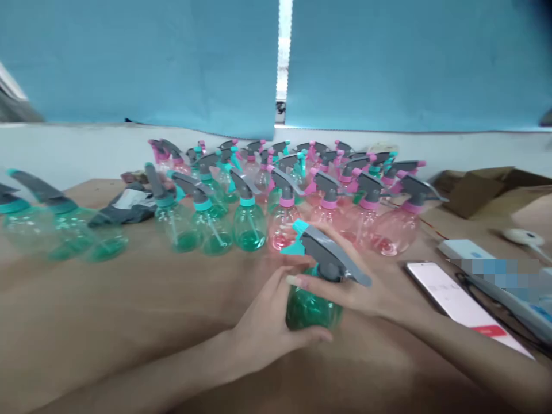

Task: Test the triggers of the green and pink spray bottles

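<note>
A green spray bottle (313, 307) with a grey and teal trigger head is between both my hands, near the front of the table. My left hand (269, 319) wraps round the clear green body from the left, its thumb along the lower front. My right hand (351, 287) closes round the neck just below the spray head, thumb pointing left, other fingers partly hidden behind. Behind them stand a pink spray bottle (284, 227) and a green spray bottle with a teal collar (250, 230).
Rows of several pink and green spray bottles fill the back of the table (172, 310). More green bottles (69, 230) stand left, near a dark plastic bag (129, 204). At right lie a phone (452, 296), a white box (466, 250) and an opened cardboard box (487, 190).
</note>
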Demonstrator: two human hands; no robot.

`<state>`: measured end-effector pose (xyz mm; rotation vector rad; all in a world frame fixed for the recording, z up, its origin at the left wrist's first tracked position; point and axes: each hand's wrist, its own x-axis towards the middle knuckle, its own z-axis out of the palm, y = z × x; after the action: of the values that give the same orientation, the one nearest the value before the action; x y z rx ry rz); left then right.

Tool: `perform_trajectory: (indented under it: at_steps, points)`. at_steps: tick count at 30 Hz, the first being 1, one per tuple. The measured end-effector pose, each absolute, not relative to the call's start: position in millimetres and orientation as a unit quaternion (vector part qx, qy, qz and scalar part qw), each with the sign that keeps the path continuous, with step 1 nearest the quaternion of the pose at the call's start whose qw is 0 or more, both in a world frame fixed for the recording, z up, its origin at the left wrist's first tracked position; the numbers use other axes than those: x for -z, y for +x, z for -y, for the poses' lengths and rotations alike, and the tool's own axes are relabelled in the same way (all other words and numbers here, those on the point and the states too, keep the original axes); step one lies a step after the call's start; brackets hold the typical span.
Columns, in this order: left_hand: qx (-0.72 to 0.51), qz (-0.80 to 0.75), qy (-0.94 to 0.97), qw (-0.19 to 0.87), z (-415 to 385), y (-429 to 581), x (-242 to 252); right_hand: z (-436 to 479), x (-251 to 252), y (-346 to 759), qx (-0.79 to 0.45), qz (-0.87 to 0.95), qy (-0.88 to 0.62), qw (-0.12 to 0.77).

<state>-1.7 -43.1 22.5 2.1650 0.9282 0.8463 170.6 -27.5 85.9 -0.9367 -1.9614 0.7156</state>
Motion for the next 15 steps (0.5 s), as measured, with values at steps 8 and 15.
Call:
perform_trajectory:
  at_steps: [8, 15]
  points:
    - [-0.313, -0.318, 0.842, 0.302, 31.2, 14.3, -14.6, 31.5, -100.3, 179.2, -0.270, 0.765, -0.426, 0.401]
    - [-0.220, -0.345, 0.876, 0.254, 22.5, -19.2, -5.2, 24.0, -82.7, 182.0, -0.292, 0.779, -0.401, 0.384]
